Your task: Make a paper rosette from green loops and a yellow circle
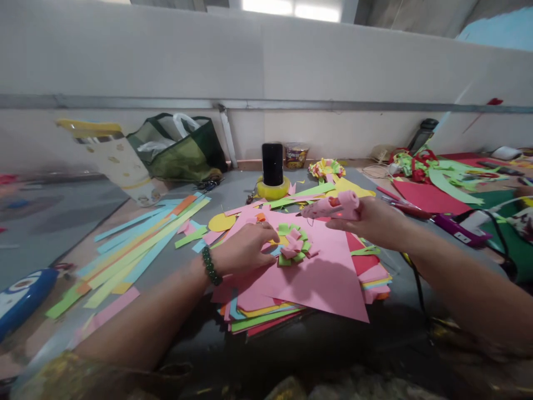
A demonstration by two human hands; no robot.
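Observation:
A paper flower (295,245) with pink and green folded strips around a yellow and blue part lies on a pink sheet (320,289). My left hand (245,247), a green bead bracelet at its wrist, has its thumb and fingers closed on the flower's left edge; the fingertips are partly hidden. In my right hand (377,222) is a pink hot glue gun (339,206), its nozzle pointing left above the flower. A small red light glows on its body. Under the pink sheet sits a stack of coloured paper (266,319).
Coloured paper strips (145,244) fan out at left, near a yellow paper circle (222,222). A phone (272,164) stands in a yellow holder behind. A tumbler (119,161) and green bag (179,147) stand back left. A purple tool (460,230) and a black cord lie right.

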